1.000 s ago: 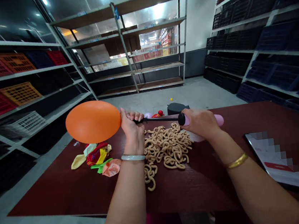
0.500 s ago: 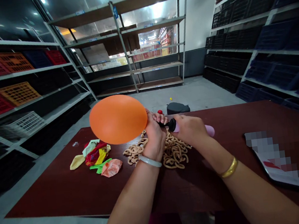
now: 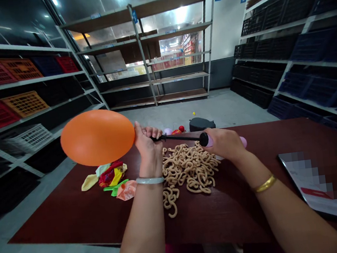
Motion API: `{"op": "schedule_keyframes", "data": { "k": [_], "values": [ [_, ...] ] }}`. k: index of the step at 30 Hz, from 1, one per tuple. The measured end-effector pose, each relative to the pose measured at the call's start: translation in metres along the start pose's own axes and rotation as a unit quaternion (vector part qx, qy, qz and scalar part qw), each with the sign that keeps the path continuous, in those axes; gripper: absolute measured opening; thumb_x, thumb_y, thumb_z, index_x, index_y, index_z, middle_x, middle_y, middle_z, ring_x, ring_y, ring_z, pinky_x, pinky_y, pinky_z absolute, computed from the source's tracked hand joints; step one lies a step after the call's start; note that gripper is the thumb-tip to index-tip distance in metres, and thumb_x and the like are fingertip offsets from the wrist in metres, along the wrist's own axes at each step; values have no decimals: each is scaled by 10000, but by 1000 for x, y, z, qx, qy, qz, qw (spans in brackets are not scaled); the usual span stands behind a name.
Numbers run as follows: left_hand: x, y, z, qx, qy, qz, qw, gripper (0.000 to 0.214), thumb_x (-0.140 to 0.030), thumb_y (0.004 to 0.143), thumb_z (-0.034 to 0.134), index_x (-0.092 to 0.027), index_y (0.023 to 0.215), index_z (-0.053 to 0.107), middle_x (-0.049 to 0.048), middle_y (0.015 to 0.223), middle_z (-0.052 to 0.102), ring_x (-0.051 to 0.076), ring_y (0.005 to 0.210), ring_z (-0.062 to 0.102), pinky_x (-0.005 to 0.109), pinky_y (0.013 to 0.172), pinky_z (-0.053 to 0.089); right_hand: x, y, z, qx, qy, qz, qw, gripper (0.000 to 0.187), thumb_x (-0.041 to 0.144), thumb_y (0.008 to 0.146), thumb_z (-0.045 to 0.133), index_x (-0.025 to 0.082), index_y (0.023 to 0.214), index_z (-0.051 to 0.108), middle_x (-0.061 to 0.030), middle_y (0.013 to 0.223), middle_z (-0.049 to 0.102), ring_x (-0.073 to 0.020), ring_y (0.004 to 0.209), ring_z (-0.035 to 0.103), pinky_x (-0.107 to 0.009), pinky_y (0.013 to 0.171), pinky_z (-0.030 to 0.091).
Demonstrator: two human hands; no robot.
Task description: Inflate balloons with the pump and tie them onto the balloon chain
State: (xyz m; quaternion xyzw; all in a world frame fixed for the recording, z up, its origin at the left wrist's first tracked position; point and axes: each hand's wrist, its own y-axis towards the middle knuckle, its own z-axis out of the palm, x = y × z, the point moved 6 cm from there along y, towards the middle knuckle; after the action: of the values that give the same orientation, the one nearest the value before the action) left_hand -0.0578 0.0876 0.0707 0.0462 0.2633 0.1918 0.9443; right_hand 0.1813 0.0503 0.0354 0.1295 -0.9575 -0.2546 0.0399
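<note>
An inflated orange balloon (image 3: 97, 137) hangs in the air at the left, above the table. My left hand (image 3: 146, 142) is closed round its neck and the tip of a hand pump's black rod (image 3: 178, 138). My right hand (image 3: 226, 143) is wrapped round the pump's pink barrel (image 3: 242, 141), pulled away so the rod shows between the hands. Under both hands lies a heap of tan rubber-band-like loops (image 3: 188, 169) on the dark red table (image 3: 74, 210).
A small pile of flat coloured balloons (image 3: 111, 179) lies left of the loops. A clipboard with paper (image 3: 315, 187) sits at the right. A black object (image 3: 201, 123) and small red items (image 3: 178, 130) rest at the far edge. Shelving with crates surrounds the table.
The pump was pushed together half a second ago, with the balloon near the middle. Now my hands are apart again, the rod is drawn out and the balloon is back at the left.
</note>
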Motion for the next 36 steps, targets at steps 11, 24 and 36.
{"op": "schedule_keyframes", "data": {
  "k": [11, 24, 36],
  "values": [
    [53, -35, 25, 35, 8, -91, 995, 521, -479, 862, 541, -186, 533, 262, -69, 396, 256, 60, 318, 279, 219, 370, 217, 35, -4, -14, 15, 8, 20, 1000, 442, 582, 780, 527, 219, 1030, 563, -66, 921, 691, -233, 805, 641, -303, 617, 359],
    [64, -35, 20, 38, 6, -93, 995, 488, -409, 866, 565, -185, 531, 289, -66, 387, 277, 64, 318, 297, 216, 364, 217, 39, -2, -6, 41, 9, 23, 999, 445, 608, 788, 499, 231, 1015, 567, -58, 891, 696, -234, 796, 651, -294, 617, 382],
    [14, 0, -2, -4, -17, -18, 1000, 438, -373, 902, 510, -190, 582, 274, -80, 427, 250, 56, 335, 274, 211, 400, 219, -2, 0, -10, 21, -28, 7, 999, 468, 591, 795, 498, 216, 1063, 580, -65, 931, 685, -242, 821, 637, -309, 631, 379]
  ]
}}
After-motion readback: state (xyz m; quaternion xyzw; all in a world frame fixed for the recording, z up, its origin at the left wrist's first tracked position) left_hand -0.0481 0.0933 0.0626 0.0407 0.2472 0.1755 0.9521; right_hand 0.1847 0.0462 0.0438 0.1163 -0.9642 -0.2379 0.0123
